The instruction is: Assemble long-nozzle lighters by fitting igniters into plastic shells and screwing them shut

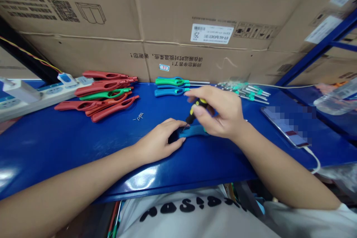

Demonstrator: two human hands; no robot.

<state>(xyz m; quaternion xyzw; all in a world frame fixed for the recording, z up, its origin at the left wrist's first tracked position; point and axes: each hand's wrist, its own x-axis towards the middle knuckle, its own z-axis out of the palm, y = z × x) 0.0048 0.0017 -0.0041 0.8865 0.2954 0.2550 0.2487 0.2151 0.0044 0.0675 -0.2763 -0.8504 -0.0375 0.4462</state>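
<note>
My right hand (220,111) grips a small black-and-yellow screwdriver (190,118), tilted with its shaft pointing down to the left. The shaft meets a blue lighter handle (192,131) lying on the blue table; the exact contact of the tip is too small to make out. Around the handle's left end, my left hand (161,139) is closed with fingers and thumb, holding it against the tabletop. The right hand partly hides the handle's right end. Left of my left hand's fingertips lies a little pile of screws (140,116).
Red lighter bodies (106,81) and a green one (104,94) are stacked at left, beside a power strip (47,95). Assembled blue and green lighters (171,92) and metal tubes with green parts (251,93) sit at the back. A phone (287,126) lies right; a cardboard box (167,48) stands behind.
</note>
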